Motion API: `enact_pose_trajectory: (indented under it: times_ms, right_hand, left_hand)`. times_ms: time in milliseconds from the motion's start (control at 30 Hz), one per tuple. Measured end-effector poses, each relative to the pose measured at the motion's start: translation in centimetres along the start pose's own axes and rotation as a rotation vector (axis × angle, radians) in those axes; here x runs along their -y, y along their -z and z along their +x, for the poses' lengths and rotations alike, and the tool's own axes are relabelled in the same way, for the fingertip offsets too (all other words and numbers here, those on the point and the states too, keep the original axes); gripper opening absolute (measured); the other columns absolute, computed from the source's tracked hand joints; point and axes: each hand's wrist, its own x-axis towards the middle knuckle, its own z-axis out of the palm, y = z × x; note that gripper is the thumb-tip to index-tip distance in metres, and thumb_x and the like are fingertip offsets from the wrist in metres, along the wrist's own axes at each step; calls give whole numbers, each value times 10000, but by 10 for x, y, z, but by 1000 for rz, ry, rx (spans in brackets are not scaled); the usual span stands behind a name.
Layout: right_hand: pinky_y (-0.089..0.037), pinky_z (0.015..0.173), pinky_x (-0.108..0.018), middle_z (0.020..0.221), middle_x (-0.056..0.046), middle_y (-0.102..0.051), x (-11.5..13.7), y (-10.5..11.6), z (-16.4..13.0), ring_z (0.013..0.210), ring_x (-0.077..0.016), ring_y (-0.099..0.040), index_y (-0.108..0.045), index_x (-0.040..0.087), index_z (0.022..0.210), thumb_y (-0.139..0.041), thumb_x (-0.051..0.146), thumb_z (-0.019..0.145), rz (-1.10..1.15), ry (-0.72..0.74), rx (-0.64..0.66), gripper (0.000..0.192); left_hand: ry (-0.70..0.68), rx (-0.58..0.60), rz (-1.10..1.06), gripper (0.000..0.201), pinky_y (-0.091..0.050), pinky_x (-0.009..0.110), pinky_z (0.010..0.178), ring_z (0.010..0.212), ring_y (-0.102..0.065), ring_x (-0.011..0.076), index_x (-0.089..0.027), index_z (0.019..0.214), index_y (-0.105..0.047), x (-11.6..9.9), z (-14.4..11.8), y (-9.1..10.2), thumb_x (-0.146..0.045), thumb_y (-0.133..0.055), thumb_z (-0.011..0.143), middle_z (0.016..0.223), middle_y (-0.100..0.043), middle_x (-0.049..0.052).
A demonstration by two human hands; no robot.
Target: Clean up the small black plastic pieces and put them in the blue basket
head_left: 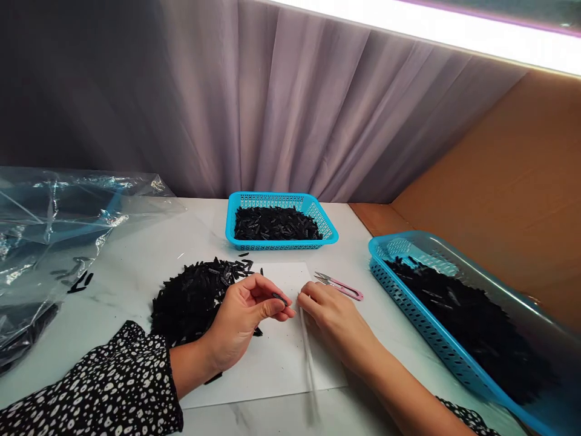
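My left hand is closed in a pinch on a small black elongated piece, just above a white sheet. Close by on the right, my right hand has its fingers bent together around the upper end of a thin pale stick-like thing. Its lower end is blurred, and I cannot tell what it is made of. Beside my left wrist lies a heap of similar black pieces, partly hidden by the hand. Pink-handled thread snips rest beyond my right hand.
A blue basket of black pieces stands at the back. Another, larger blue basket with black pieces is at the right, by a brown panel. Clear plastic bagging covers the left side, with a few loose pieces near it.
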Motion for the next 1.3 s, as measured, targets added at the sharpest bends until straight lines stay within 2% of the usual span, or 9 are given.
enact_pose_trajectory:
  times_ms: [167, 267, 500, 633, 767, 933, 1033, 1167, 1300]
  right_hand:
    - [-356, 559, -278, 549, 17, -581, -7, -1, -3, 481, -157, -495, -595, 203, 770, -449, 189, 1006, 33, -121, -80, 277]
    - [-439, 619, -286, 798, -63, -693, -4, 0, -3, 664, -190, -621, -633, 194, 983, -376, 172, 1017, 88, -144, -134, 260]
    - [-500, 619, -288, 922, -88, -678, 9, -8, 8, 738, -189, -657, -608, 190, 1082, -383, 45, 941, 300, -168, -154, 303]
    - [-525, 791, -346, 1108, -124, -670, 16, -13, 30, 1004, -235, -651, -636, 198, 1100, -460, 6, 870, 352, -162, -31, 347]
    - [-480, 610, -295, 745, -43, -681, 23, -19, 51, 677, -212, -653, -655, 206, 842, -503, 93, 920, 337, -186, 40, 205]
    - [-497, 684, -315, 1022, -106, -680, 28, -20, 64, 850, -235, -679, -649, 199, 1037, -527, 40, 894, 314, -185, 50, 246]
    - [-521, 769, -351, 1054, -117, -673, 32, -13, 65, 988, -279, -669, -629, 205, 1125, -692, 138, 842, 330, -148, 85, 297]
    - [-498, 603, -310, 1004, -96, -668, 37, 16, 36, 695, -217, -684, -631, 194, 1055, -694, 146, 830, 352, -147, 162, 238]
    - [-394, 500, -236, 912, -14, -664, 37, 37, -23, 599, -153, -642, -644, 254, 912, -687, 37, 725, 482, -2, 464, 289]
  left_hand:
    - [-125, 1, 230, 167, -495, 216, 642, 687, -621, 103, -173, 768, -625, -23, 5, 1, -269, -759, 795, 751, -673, -1]
    - [-180, 46, 427, 184, -503, 248, 670, 699, -614, 114, -173, 730, -578, -60, 8, 3, -253, -736, 780, 841, -674, 16]
    - [-253, 161, 1335, 132, -381, 243, 543, 568, -507, 122, -197, 866, -677, -125, 0, 13, -181, -546, 880, 633, -565, -41]
    - [-212, 135, 1491, 125, -370, 240, 520, 544, -541, 127, -184, 844, -686, -132, 34, 15, -156, -737, 735, 603, -591, -60]
    - [-310, 4, 1530, 82, -470, 291, 687, 697, -621, 167, -160, 866, -685, -124, 91, 20, -167, -721, 792, 695, -656, -13]
    - [-346, -5, 1572, 353, -553, 449, 882, 1056, -634, 236, -174, 1253, -581, -107, 125, 30, -339, -598, 942, 1263, -609, 104]
    - [-394, 25, 1574, 332, -552, 441, 884, 1051, -634, 228, -183, 1241, -591, -101, 108, 33, -339, -588, 948, 1264, -611, 102]
    - [-431, 84, 1582, 253, -507, 364, 876, 899, -645, 203, -158, 845, -708, -95, 54, 39, -221, -494, 963, 910, -707, 74]
    - [-395, 152, 1594, 252, -507, 301, 790, 813, -668, 181, -206, 891, -727, -87, 7, 60, -152, -482, 917, 871, -743, 31]
